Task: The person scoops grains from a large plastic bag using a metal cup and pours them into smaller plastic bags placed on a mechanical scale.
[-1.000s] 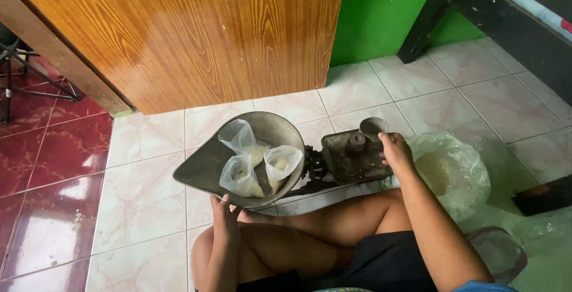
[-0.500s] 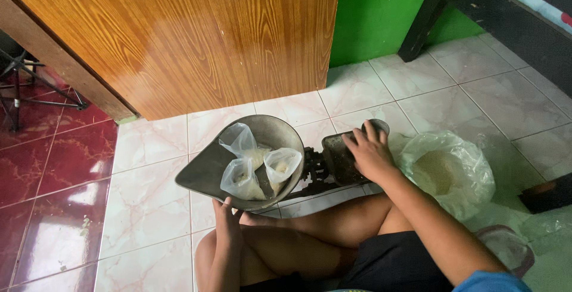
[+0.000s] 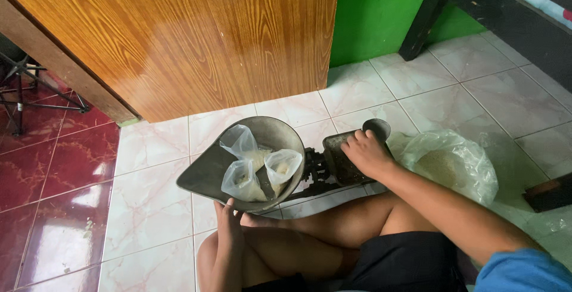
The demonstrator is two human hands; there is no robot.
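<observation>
Scale pan (image 3: 205, 176) holds three small bags (image 3: 256, 170); left hand (image 3: 229, 220) loosely steadies its rim, right hand (image 3: 364, 152) lies open on the weight platform (image 3: 339, 161) — pressing there could tip the bags out.

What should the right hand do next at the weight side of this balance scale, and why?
Probably lift the right hand clear of the dark weight platform, so the scale can swing free. The metal pan already carries three small filled plastic bags, and the left hand touches its near rim; a hand resting on either side would likely spoil the reading.
</observation>
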